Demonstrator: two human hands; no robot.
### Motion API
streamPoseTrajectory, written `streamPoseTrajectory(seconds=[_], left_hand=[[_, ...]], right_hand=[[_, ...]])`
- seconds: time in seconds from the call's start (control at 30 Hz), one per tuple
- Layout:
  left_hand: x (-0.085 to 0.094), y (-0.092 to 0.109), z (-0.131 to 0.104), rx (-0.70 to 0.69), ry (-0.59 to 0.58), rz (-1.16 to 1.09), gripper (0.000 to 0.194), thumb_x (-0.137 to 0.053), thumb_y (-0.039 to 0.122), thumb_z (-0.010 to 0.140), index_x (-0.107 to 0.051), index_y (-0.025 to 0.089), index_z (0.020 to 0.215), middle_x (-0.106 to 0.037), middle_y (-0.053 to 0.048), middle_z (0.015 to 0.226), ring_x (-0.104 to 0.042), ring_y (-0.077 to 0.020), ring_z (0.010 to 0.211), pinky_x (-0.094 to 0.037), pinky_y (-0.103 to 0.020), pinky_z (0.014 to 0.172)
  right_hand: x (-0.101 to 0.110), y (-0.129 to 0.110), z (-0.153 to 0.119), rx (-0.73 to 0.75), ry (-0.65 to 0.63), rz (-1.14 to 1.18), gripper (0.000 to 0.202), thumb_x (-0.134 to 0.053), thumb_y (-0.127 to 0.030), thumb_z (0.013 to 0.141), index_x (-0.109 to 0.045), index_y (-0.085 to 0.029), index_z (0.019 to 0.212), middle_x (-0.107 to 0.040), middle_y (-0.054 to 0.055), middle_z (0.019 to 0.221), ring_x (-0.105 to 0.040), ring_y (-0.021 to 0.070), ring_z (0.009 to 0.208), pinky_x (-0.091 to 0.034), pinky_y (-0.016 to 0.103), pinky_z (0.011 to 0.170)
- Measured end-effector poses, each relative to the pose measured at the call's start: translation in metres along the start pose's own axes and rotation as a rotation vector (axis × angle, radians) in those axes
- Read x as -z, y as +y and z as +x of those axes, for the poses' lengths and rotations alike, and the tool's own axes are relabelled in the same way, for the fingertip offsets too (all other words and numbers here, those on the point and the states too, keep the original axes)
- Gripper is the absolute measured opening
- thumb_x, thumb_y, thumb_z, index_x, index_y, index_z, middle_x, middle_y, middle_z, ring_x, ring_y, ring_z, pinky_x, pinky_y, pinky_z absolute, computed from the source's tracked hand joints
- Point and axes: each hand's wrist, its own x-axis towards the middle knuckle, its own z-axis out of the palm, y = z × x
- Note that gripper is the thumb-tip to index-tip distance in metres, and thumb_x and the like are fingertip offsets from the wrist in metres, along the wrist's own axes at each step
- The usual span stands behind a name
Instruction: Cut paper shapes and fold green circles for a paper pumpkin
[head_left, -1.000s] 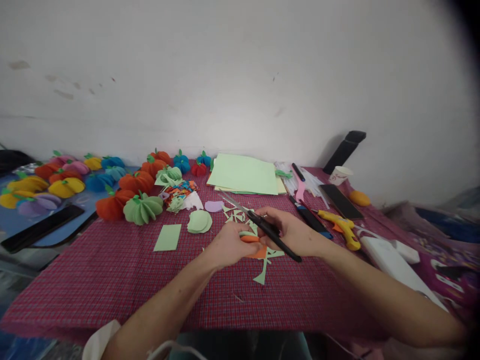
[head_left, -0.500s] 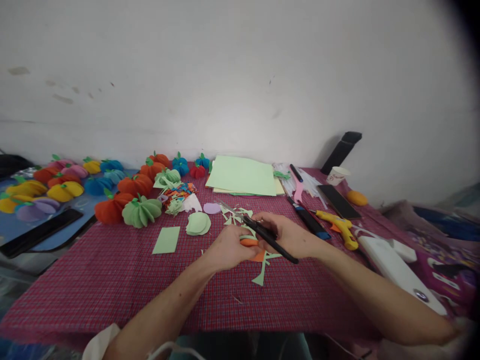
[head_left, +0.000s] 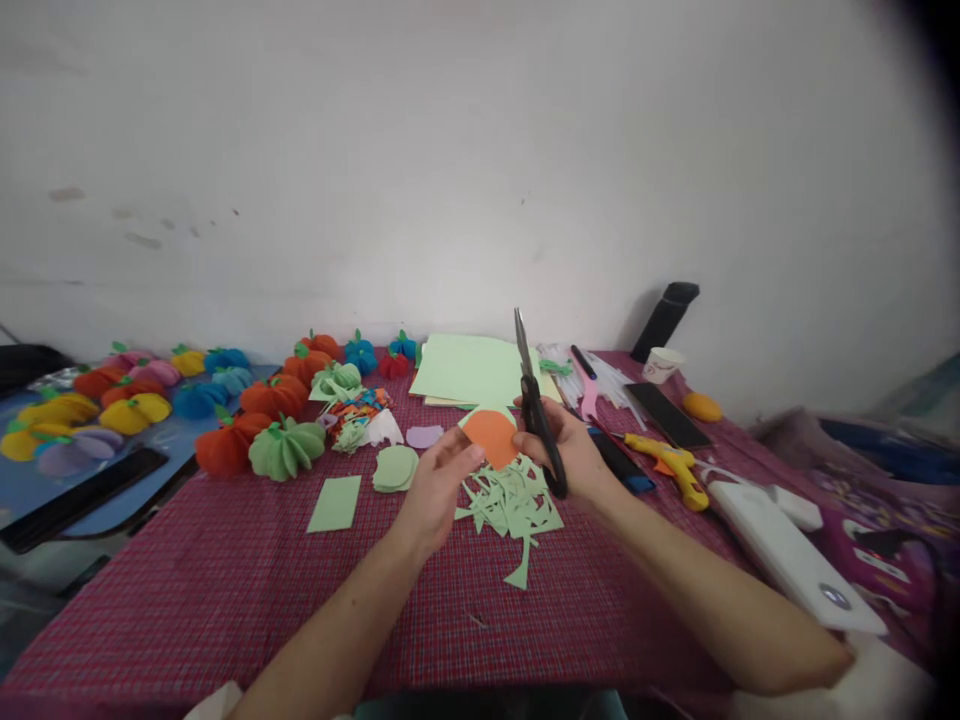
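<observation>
your left fingers [head_left: 471, 457] are closed on the lower left edge of an orange disc [head_left: 491, 438], while your right fingers [head_left: 527, 443] grip the black scissors [head_left: 531, 400], thumb at the disc's right edge. half a second ago your hands were bunched together and the orange was mostly hidden; now they've parted and you have its face turned to view. your scissors have swung from about 10 o'clock to nearly 12, beside the disc, so you don't seem to be cutting at this instant. whether the blades are fully together, you can't tell.

the disc is up over the counter [head_left: 300, 600], flat-looking and smoothly rounded where it shows, with pale green paper [head_left: 486, 409] behind its upper edge. from it, you've a tangle of green offcuts [head_left: 510, 505] at 6 o'clock, cut green rounds [head_left: 394, 469] near 9, and a yellow glue gun [head_left: 667, 458] near 3.
</observation>
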Motion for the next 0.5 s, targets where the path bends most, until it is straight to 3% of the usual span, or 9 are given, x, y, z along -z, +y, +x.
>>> streamPoseTrajectory(seconds=[0.23, 0.5], left_hand=[[0.0, -0.01, 0.003, -0.106, 0.223, -0.055, 0.027, -0.067, 0.024, 0.064, -0.064, 0.016, 0.089, -0.066, -0.006, 0.092, -0.06, -0.0156, 0.083, -0.042, -0.03, 0.079], [0.004, -0.008, 0.005, -0.086, 0.313, -0.075, 0.023, -0.068, 0.022, 0.062, -0.065, 0.012, 0.083, -0.065, -0.004, 0.08, -0.058, -0.0116, 0.07, -0.044, -0.026, 0.07]], right_hand=[[-0.028, 0.011, -0.002, 0.036, 0.085, 0.105, 0.04, -0.065, -0.015, 0.062, -0.048, -0.019, 0.098, -0.048, -0.006, 0.066, -0.041, 0.0062, 0.054, -0.033, 0.019, 0.048], [-0.041, 0.02, -0.004, 0.0, 0.075, 0.087, 0.042, -0.067, -0.021, 0.061, -0.045, -0.02, 0.097, -0.049, -0.006, 0.064, -0.042, 0.0074, 0.052, -0.034, 0.021, 0.048]])
